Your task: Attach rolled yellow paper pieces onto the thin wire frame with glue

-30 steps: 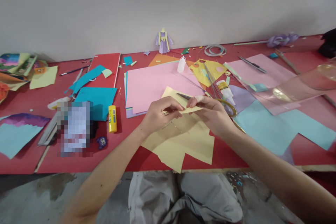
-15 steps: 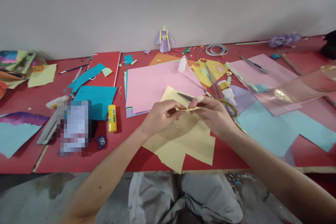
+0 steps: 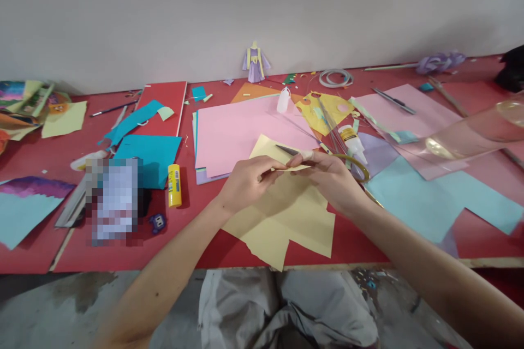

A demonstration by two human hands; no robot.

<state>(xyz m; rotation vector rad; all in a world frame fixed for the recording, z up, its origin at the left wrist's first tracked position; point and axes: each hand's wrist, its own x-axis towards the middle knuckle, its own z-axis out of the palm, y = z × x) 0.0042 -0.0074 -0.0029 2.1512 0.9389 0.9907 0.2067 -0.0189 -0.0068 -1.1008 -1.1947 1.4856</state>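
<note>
My forearms come in from 7 and 5 o'clock and meet over the middle of the red table (image 3: 352, 245); my left hand (image 3: 245, 180) lies knuckles-up with the wrist bent slightly, thumb and forefinger pinched tight on the near edge of the yellow paper piece (image 3: 267, 148); my right hand (image 3: 329, 177) is curled closed round the scissors (image 3: 287, 150), forefinger stretched along them toward 10 o'clock; its fingertip nearly touches my left thumb.

The scissors show a thin grey metal blade poking past my fingertip and a rounded yellow handle loop at 3 o'clock of my knuckles; I cannot tell how far the blades are parted.

The yellow paper piece is pale, matte and flat, with one straight corner pointing to 11 o'clock; it lies over the smooth pink sheet (image 3: 233, 131).

Under both hands lies a larger yellow sheet (image 3: 286, 218), the same dull card, its near edge cut into jagged steps; at 9 o'clock lies a stubby yellow glue stick (image 3: 174, 185); at 2 o'clock, a small glue bottle (image 3: 352, 142); at 4 o'clock, a light blue sheet (image 3: 421, 202).
</note>
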